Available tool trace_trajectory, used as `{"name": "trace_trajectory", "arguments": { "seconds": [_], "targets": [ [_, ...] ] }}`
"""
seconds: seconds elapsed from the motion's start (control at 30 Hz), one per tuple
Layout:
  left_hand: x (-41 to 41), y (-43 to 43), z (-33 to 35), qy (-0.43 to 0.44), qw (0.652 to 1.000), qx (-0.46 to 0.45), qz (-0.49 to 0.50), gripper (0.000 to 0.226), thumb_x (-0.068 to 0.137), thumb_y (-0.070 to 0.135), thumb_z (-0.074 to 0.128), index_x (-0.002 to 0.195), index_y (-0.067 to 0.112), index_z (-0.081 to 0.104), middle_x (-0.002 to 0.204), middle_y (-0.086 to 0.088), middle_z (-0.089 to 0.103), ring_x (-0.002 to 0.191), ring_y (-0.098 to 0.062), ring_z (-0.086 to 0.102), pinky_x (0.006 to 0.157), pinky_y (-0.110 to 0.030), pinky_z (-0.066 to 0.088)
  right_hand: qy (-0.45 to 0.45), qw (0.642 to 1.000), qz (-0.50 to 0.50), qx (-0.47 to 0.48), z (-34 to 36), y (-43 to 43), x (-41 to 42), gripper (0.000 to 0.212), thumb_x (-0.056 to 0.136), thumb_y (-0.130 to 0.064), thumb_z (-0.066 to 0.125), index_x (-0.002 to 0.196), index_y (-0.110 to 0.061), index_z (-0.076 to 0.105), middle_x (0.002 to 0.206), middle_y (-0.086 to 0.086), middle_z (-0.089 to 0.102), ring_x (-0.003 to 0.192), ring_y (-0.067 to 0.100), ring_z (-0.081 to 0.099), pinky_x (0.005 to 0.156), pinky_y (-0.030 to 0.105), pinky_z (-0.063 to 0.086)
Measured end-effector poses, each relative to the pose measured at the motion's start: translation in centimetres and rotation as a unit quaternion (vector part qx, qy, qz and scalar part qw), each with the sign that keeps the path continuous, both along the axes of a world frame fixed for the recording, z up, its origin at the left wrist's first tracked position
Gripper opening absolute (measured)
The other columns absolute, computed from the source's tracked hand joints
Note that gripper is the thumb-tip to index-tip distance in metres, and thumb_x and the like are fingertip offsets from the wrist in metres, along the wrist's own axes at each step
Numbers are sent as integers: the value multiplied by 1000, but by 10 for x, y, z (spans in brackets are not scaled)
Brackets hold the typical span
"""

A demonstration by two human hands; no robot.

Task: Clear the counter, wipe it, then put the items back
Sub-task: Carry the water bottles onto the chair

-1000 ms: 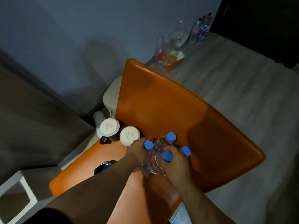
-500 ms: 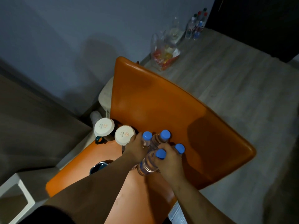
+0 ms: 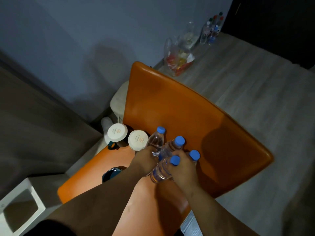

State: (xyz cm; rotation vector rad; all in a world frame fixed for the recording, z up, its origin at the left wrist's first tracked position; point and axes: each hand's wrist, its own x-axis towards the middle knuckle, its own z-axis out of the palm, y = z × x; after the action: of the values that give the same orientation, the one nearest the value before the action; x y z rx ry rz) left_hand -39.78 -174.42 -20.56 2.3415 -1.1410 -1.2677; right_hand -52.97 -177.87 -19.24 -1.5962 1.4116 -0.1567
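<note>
Several clear water bottles with blue caps [image 3: 170,150] stand bunched together on the seat of an orange chair [image 3: 179,108]. My left hand [image 3: 144,160] grips the bottles on the left of the bunch. My right hand [image 3: 183,167] grips the bottles on the right, with caps showing between its fingers. Two cups with white lids [image 3: 127,135] stand on the seat just left of the bottles, against the chair back. A dark round item [image 3: 111,172] lies on the seat under my left forearm, partly hidden.
A small teal object [image 3: 112,146] sits by the cups. A white stool [image 3: 117,101] stands behind the chair. On the wooden floor by the wall are a clear plastic bag [image 3: 179,60] and more bottles [image 3: 211,31]. A white box [image 3: 22,205] is at lower left.
The bunch of bottles has spread a little, the leftmost bottle now leaning toward the cups. Both hands keep their hold. The view shifted slightly.
</note>
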Motion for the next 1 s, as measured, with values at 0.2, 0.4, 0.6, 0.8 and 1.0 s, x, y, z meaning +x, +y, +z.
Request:
{"name": "trace_trajectory", "arguments": {
  "seconds": [0.2, 0.4, 0.6, 0.8, 1.0],
  "targets": [
    [-1, 6, 23, -18, 1000, -7, -5, 25, 95, 12, 48, 118, 11, 57, 116, -10, 64, 104, -23, 58, 77, -21, 39, 27, 999, 20, -12, 20, 1, -2, 45, 89, -14, 58, 132, -18, 46, 123, 8, 51, 109, 24, 56, 76, 23, 42],
    [3, 23, 65, -100, 994, -8, -49, 29, 95, 15, 44, 122, 14, 56, 116, -9, 63, 104, -24, 59, 82, -29, 48, 66, 993, 81, -63, 50, 4, 2, 41, 90, -18, 56, 130, -21, 48, 132, 2, 47, 116, 22, 52, 82, 27, 45],
    [18, 74, 104, -206, 978, 12, -15, 27, 96, 25, 44, 120, 17, 54, 122, -7, 56, 109, -26, 55, 88, -36, 50, 107, 956, 239, -134, 77, 32, 34, 28, 89, -24, 51, 117, -19, 55, 121, 4, 58, 116, 24, 51, 88, 29, 42],
    [26, 153, 132, -237, 969, 8, 74, 26, 95, 23, 45, 119, 20, 55, 123, -6, 57, 110, -25, 55, 86, -33, 48, 100, 914, 356, -166, 114, 81, 54, 25, 90, -24, 52, 115, -20, 56, 117, 3, 58, 106, 21, 55, 80, 28, 46],
    [26, 265, 149, -285, 943, -10, 171, 27, 95, 29, 44, 119, 24, 57, 123, -1, 57, 108, -21, 57, 88, -34, 50, 81, 864, 455, -199, 136, 172, 81, 14, 90, -29, 51, 103, -22, 54, 113, 2, 59, 104, 19, 54, 85, 30, 48]
  ]
}}
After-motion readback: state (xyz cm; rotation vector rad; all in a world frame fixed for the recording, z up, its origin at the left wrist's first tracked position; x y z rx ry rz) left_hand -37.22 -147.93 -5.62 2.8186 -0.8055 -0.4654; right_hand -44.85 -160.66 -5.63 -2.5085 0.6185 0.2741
